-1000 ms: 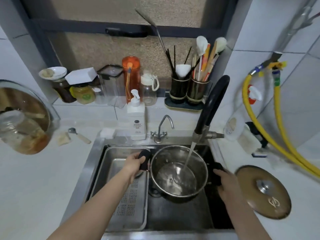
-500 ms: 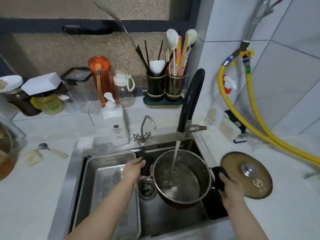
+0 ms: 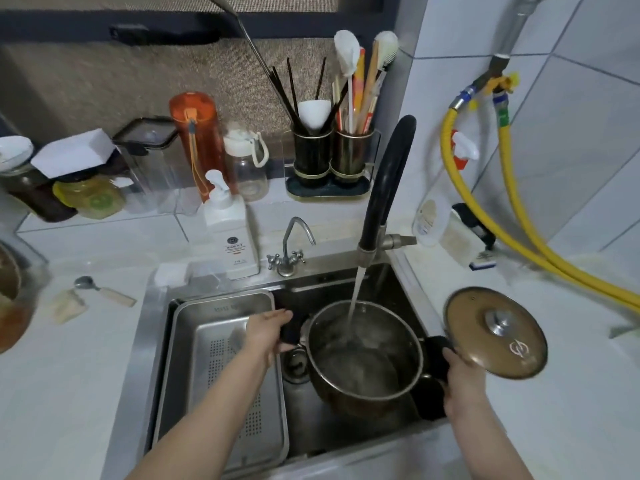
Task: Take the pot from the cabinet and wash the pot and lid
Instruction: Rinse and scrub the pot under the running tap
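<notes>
The left hand grips the pot's black left handle, fingers curled round it; the right hand holds the black right handle, though most of its fingers are hidden behind the handle, so the exact grip is hard to make out. Between them the pot sits low in the sink, tilted a little toward the person, just under the black tap, whose stream falls inside the far wall of the pot. Water is pooling in the bottom; how deep it lies I cannot tell through the blur and glare. The lid lies knob up on the worktop just right of the sink, its near edge beside the right hand, and looks dry and untouched by washing. So the pot is out of the cabinet and its rinse is under way, while scrubbing, emptying and the whole of the lid seem left to do. Left of the pot a steel tray with a perforated floor fills the other half of the sink and holds nothing that shows. Behind the sink a white soap bottle stands by a small tap, and two dark cups hold chopsticks and spatulas.
</notes>
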The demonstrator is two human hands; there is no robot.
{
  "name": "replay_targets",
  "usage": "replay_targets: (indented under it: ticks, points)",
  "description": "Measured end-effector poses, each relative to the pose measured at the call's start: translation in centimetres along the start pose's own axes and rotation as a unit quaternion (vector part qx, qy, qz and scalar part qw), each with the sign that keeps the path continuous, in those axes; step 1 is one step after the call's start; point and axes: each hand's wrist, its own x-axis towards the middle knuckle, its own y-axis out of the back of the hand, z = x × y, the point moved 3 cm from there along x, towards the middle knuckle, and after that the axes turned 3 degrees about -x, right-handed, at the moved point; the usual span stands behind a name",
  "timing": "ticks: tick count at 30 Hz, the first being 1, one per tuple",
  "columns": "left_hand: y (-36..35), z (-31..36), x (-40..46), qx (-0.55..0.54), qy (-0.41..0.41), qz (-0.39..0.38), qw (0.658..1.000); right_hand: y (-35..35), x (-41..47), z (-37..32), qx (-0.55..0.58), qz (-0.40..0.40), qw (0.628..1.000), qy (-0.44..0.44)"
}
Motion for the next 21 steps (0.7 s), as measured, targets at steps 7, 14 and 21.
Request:
replay_targets:
  ticks: [7, 14, 21]
  points:
    - [3.3, 3.0, 0.5, 0.009, -0.047, 0.076, 0.996, -3.6, 0.0, 1.4, -0.035, -0.053, 0.997, -0.034]
    - [0.5, 1.8, -0.9, -0.005, -0.033, 0.002, 0.999, -1.5, 0.1, -0.4, 0.018, -0.045, 0.999, -0.007]
    - [4.3, 4.1, 1.2, 0.026, -0.083, 0.068, 0.994, -4.3, -0.3, 0.8, -0.022, -0.095, 0.994, -0.055]
